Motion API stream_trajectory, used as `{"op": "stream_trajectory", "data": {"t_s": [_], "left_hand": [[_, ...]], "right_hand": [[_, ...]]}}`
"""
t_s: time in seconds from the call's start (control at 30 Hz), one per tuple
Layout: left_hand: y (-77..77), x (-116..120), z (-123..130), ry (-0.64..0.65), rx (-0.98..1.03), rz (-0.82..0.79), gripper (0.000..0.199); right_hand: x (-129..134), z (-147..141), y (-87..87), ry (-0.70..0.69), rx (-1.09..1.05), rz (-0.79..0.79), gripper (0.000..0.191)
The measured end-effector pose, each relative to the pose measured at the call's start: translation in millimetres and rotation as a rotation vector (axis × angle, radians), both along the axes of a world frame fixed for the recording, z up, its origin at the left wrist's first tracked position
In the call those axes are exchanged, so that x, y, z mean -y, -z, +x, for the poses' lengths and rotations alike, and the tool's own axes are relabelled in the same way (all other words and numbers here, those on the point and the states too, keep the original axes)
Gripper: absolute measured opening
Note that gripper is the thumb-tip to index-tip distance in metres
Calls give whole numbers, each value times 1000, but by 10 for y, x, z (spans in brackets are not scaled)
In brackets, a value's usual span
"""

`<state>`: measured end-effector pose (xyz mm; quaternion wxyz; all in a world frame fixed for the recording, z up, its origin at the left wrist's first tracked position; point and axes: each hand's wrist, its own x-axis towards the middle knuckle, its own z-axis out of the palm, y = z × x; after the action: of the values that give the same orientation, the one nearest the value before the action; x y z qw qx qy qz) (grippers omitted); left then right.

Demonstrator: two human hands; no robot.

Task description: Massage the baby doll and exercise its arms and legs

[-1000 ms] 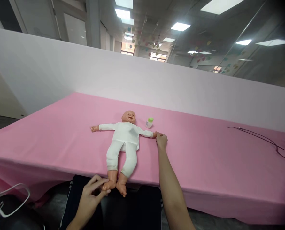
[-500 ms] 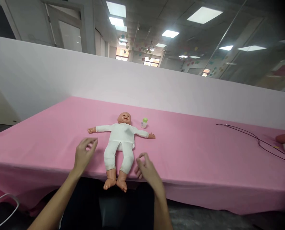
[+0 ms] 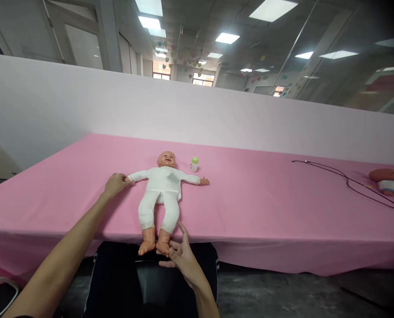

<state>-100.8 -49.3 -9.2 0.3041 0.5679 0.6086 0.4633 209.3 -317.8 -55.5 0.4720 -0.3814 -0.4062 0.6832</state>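
A baby doll [image 3: 160, 185] in a white long-sleeved suit lies on its back on a pink-covered table [image 3: 250, 212], with bare plastic head, hands and feet. My left hand [image 3: 115, 184] is at the doll's outstretched arm on the left, its fingers closed on the small plastic hand [image 3: 128, 179]. Down at the table's near edge, my right hand [image 3: 180, 256] has spread fingers against the doll's foot [image 3: 164, 248], which hangs past the edge. A small bottle with a green cap [image 3: 194, 164] stands beside the doll's head.
A black cable [image 3: 346, 181] lies in loops on the pink cloth to the right. A second doll [image 3: 389, 181] lies at the far right edge. A pale backdrop wall [image 3: 183, 110] rises behind the table. My dark trousers [image 3: 150, 274] show below the edge.
My left hand has come down onto the doll's hand, and my right hand has moved down to its foot. The doll and bottle stay in place; the view has tilted slightly.
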Motion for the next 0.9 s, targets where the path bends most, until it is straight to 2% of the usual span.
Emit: {"op": "stream_trajectory", "data": {"t_s": [0.07, 0.13, 0.3, 0.4, 0.47, 0.57, 0.7, 0.8, 0.9], "left_hand": [[-18, -24, 12, 10, 102, -1, 44], [-46, -69, 53, -2, 241, 23, 42], [-99, -260, 294, -127, 607, 79, 44], [-124, -361, 534, -155, 749, 113, 41], [-140, -393, 713, -170, 756, 196, 37], [-135, -397, 957, -134, 659, 313, 33], [-29, -365, 1149, -22, 432, 412, 29], [81, -322, 1193, 67, 168, 488, 25], [138, -275, 1202, 155, 27, 509, 23]], "right_hand": [[48, -22, 34, 27, -99, 25, 127], [63, 3, 52, 117, -115, 98, 121], [-65, 189, 90, 493, -12, 233, 77], [-223, 281, 52, 631, -48, 288, 74], [-354, 320, -50, 624, -111, 340, 75], [-607, 358, -300, 525, -158, 416, 59], [-1093, 319, -587, 373, -17, 521, 39], [-1505, 186, -641, 241, 115, 525, 39], [-1740, 97, -644, 213, 133, 487, 44]]}}
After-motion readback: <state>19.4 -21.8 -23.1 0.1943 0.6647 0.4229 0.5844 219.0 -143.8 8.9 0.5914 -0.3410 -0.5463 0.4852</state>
